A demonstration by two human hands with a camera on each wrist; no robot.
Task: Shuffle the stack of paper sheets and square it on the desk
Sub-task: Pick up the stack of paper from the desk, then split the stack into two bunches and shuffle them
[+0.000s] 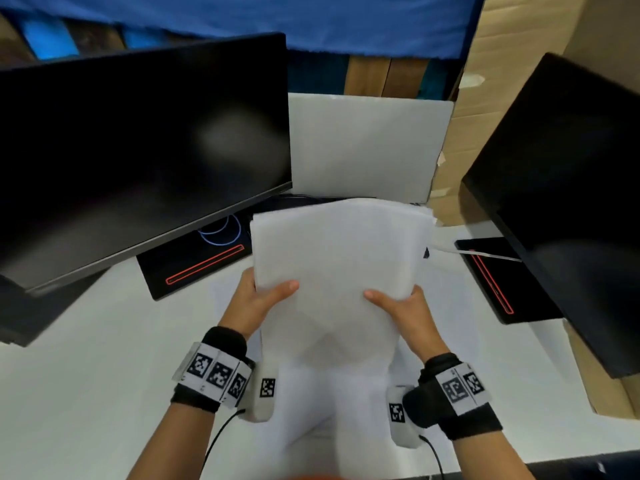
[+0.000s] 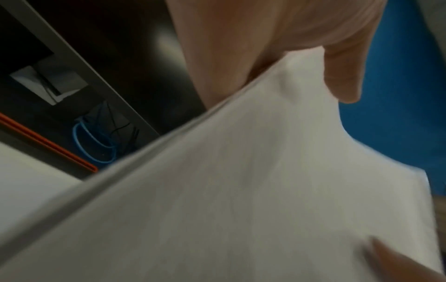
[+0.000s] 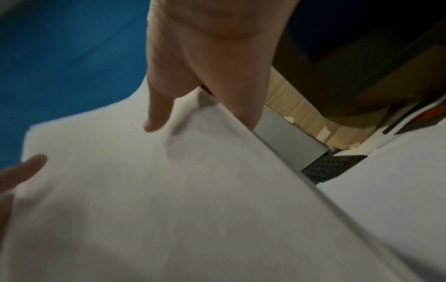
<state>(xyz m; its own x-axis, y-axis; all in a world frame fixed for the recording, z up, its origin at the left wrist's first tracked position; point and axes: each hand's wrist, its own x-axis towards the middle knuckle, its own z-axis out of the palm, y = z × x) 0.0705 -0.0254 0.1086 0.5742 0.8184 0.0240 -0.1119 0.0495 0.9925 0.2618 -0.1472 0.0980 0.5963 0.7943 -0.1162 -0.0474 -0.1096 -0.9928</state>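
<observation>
A thick stack of white paper sheets [image 1: 339, 261] stands tilted above the white desk [image 1: 86, 358], held between both hands. My left hand [image 1: 263, 299] grips its left edge, thumb on the front face and fingers behind. My right hand [image 1: 398, 306] grips the right edge the same way. The top edges of the sheets are slightly fanned and uneven. In the left wrist view the stack [image 2: 241, 190] fills the frame under my thumb [image 2: 342, 76]. The right wrist view shows the stack [image 3: 169, 200] with my thumb [image 3: 159, 106] lying on it.
A large dark monitor [image 1: 138, 150] stands at the left and another [image 1: 561, 202] at the right, each on a black base with a red line. A white board [image 1: 363, 147] leans behind the stack. Cardboard [image 1: 519, 64] rises at the back right. Blue cloth [image 1: 311, 19] hangs behind.
</observation>
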